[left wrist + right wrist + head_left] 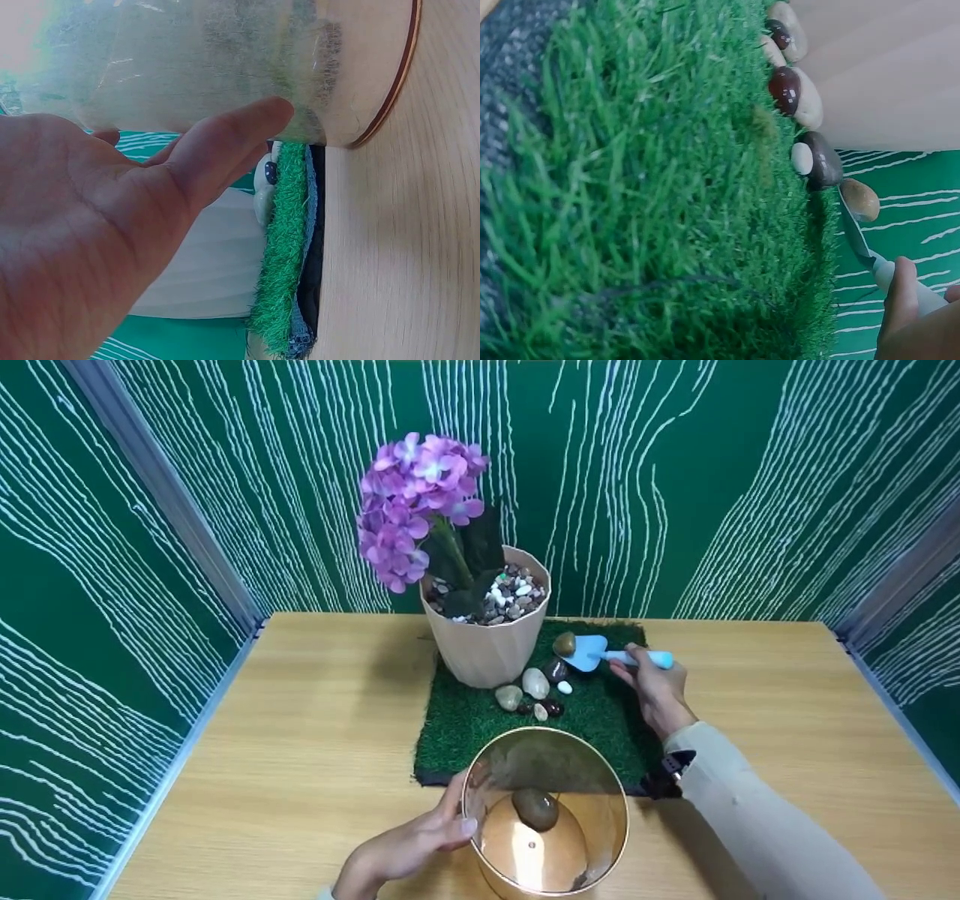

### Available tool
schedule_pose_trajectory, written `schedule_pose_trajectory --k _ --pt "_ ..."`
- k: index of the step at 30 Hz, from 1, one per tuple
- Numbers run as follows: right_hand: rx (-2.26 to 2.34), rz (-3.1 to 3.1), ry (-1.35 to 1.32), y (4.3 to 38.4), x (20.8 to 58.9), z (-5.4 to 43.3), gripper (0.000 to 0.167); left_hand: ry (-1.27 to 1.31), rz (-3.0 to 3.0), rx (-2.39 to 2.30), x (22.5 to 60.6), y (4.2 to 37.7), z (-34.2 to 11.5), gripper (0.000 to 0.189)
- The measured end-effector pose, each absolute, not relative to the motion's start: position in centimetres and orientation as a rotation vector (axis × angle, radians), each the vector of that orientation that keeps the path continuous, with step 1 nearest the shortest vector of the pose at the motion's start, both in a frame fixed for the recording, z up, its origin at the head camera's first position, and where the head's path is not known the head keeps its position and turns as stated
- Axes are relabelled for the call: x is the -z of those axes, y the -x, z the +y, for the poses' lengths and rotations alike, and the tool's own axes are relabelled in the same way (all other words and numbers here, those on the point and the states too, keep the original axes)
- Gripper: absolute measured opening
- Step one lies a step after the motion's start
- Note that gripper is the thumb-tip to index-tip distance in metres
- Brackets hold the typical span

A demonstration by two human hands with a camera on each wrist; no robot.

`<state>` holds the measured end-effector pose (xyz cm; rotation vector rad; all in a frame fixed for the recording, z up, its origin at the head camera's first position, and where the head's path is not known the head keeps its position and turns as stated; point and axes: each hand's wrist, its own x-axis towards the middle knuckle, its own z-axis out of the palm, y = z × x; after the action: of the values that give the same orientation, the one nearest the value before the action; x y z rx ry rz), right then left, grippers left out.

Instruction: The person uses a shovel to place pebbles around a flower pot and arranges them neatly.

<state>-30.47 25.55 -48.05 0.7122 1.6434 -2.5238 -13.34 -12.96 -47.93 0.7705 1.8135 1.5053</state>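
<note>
My right hand [658, 690] grips the handle of a small blue trowel [586, 652] above the right side of the grass mat. A brown stone [564, 643] is at the tip of the blade; in the right wrist view the same stone [860, 199] shows against the blade's upper face. My left hand [412, 840] holds the left side of a clear amber container [491, 877], thumb near its rim and fingers around the wall. Inside that container lies a dark stone [535, 808]. In the left wrist view, fingers [232, 135] touch the container's wall.
A pale ribbed flowerpot [484, 652] with purple flowers [420, 502] and pebbles stands at the mat's back left. Several loose stones [535, 682] lie in front of it on the green grass mat [465, 735]. Patterned green walls [600, 472] enclose the wooden table [315, 720].
</note>
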Motion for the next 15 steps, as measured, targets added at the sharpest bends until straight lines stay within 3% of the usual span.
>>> schedule_pose_trajectory --k 9,15 --pt "2.532 1.848 -0.618 31.1 49.6 24.5 0.012 -0.709 1.795 -1.501 47.9 13.4 -13.0 0.095" --pt "2.43 2.043 -0.503 31.4 50.3 24.4 0.037 -0.69 1.793 -1.498 47.9 13.5 -13.0 0.094"
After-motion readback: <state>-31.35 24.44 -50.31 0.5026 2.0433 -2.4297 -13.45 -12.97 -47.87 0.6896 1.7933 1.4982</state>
